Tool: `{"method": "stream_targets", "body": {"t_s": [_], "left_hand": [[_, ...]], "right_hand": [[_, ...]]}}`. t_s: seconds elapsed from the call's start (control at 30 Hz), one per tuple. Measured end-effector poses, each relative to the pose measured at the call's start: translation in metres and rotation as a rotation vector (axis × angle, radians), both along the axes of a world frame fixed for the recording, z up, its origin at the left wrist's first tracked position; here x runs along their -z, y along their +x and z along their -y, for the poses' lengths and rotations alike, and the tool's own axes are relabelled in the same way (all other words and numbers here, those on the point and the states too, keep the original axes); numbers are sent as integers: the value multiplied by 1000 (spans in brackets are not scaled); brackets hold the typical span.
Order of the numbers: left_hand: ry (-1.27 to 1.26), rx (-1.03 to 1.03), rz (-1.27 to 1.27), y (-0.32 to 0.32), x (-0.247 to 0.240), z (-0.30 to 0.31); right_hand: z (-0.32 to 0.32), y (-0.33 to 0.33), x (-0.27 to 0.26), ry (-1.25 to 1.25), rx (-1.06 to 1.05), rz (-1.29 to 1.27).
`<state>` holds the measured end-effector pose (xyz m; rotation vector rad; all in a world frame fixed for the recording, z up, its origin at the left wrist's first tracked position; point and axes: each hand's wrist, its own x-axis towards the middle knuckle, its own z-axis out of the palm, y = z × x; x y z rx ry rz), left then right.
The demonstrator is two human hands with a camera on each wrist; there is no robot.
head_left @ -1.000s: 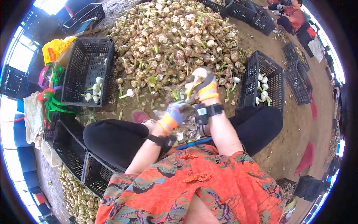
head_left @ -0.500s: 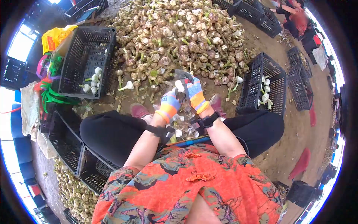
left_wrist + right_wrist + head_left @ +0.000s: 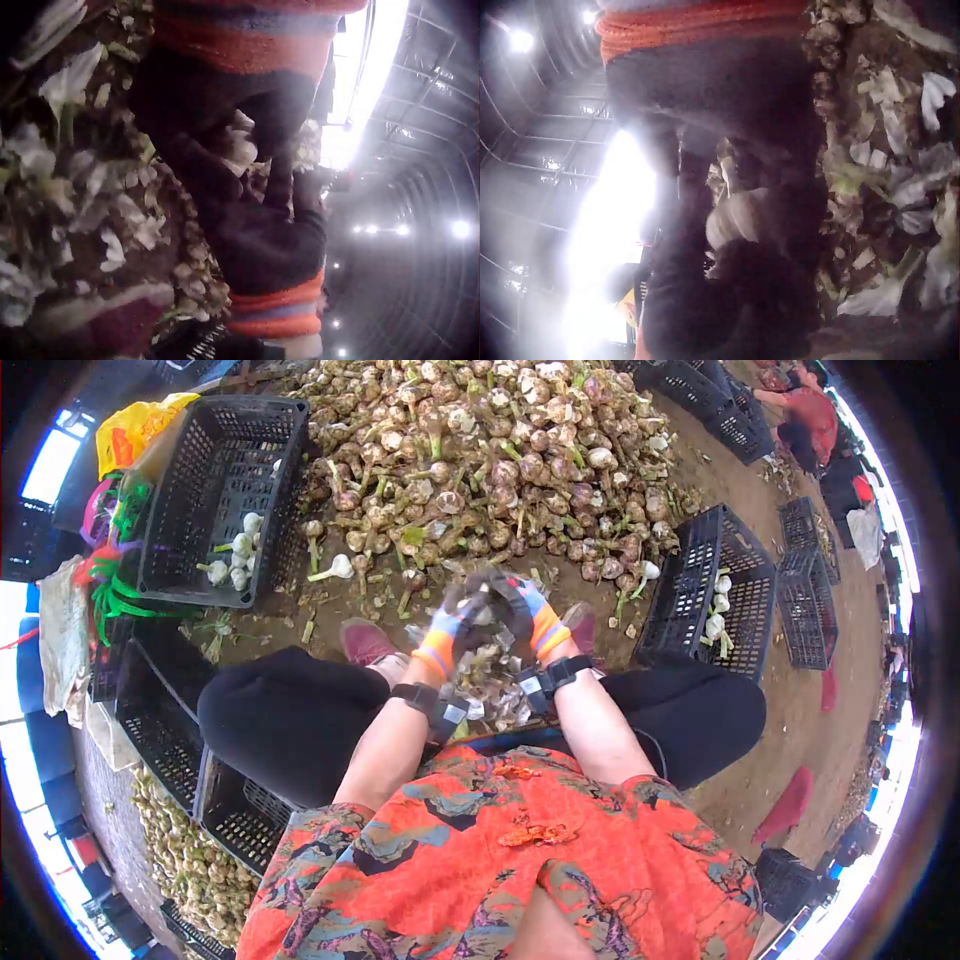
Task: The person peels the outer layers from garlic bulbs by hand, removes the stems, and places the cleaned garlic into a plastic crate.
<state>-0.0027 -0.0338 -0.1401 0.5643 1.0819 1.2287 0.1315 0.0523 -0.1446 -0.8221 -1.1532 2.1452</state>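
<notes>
Between my two gloved hands is a whitish garlic bulb (image 3: 739, 217), mostly covered by dark glove fingers. My left hand (image 3: 452, 622) grips it from one side, and its fingers curl around the bulb in the left wrist view. From the other side my right hand (image 3: 532, 615) holds the same bulb, fingertips close against the left ones. Both gloves have dark palms and orange and blue cuffs. Under the hands, loose papery garlic skins (image 3: 495, 685) litter the ground between the shoes. Just beyond lies a large pile of untrimmed garlic (image 3: 500, 460).
A black crate (image 3: 165, 510) with several white bulbs stands at the left, another crate (image 3: 680, 585) with white bulbs at the right. One pale bulb (image 3: 340, 566) lies before the pile. More crates (image 3: 160, 710) sit beside the left knee. Another person (image 3: 810, 420) sits far right.
The right hand has come down from the pile's edge with the garlic bulb and met the left hand. Both hands now close around the bulb, nearer each other. The head view has shifted slightly.
</notes>
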Motion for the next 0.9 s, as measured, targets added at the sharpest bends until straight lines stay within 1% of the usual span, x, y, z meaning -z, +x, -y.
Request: {"method": "stream_targets", "body": {"t_s": [0.03, 0.07, 0.1, 0.13, 0.17, 0.2, 0.23, 0.27, 0.3, 0.33, 0.37, 0.4, 0.43, 0.47, 0.5, 0.53, 0.57, 0.6, 0.63, 0.67, 0.7, 0.73, 0.77, 0.8, 0.83, 0.87, 0.9], "left_hand": [[-336, -112, 287, -13, -18, -2], [-313, -236, 330, -31, -9, -3], [-285, -359, 366, -53, 0, -7], [-182, -570, 464, -74, -12, -12], [-79, -782, 559, -92, -34, -14], [162, -772, 180, -112, -62, -16], [399, -733, -199, -128, -87, -18], [395, -767, 180, -139, -103, -17], [385, -790, 560, -147, -108, -14], [329, -950, 499, -149, -101, -19], [239, -1024, 542, -151, -91, -20], [203, -1028, 524, -152, -65, -18], [163, -1026, 510, -149, -38, -15], [64, -1041, 396, -142, -18, -15], [-27, -1054, 288, -130, -5, -21], [-155, -1090, 258, -114, -8, -24], [-166, -1088, 270, -107, -4, -27], [-178, -1060, 248, -102, 2, -26], [-185, -1031, 220, -98, 2, -26], [-131, -1084, 158, -92, 0, -31], [-197, -1068, 62, -92, 4, -31], [-198, -1042, 21, -90, -3, -30], [-196, -1015, -20, -87, -10, -30], [-341, -1006, -90, -83, -37, -31], [-420, -944, -92, -95, -11, -28], [-390, -896, -236, -94, 16, -17], [-362, -832, -374, -89, 30, -11]], "right_hand": [[0, -10, -19, 213, 49, 114], [-12, -17, 9, -208, 229, 106], [-22, -23, 4, 152, 162, 471], [-27, -34, 8, 399, 90, 843], [-26, -45, 15, 647, 3, 1213], [-23, -57, 21, 649, -110, 1337], [-16, -59, 16, 722, -191, 1379], [-21, -60, 49, 641, -203, 1359], [-25, -58, 84, 562, -218, 1337], [-17, -52, 78, 521, -86, 1312], [-11, -45, 86, 437, -2, 1300], [-1, -37, 58, 454, -156, 1338], [5, -20, 78, 775, -672, 1383], [19, 28, 153, 1051, -1075, 1192], [26, 19, 97, 1038, -1564, 991], [20, 13, 54, 996, -1506, 1093], [20, 10, 31, 947, -1448, 1186], [11, 2, 32, 656, -953, 1414], [5, -10, 30, 614, -467, 1359], [-2, -23, 34, 689, -327, 1289], [-4, -34, 41, 760, -187, 1207], [3, -45, 50, 763, -189, 1194], [11, -56, 58, 753, -453, 1273], [16, -64, 61, 743, -718, 1343], [20, -64, 59, 793, -720, 1331], [25, -64, 59, 833, -639, 1300], [29, -59, 61, 863, -552, 1276]]}}
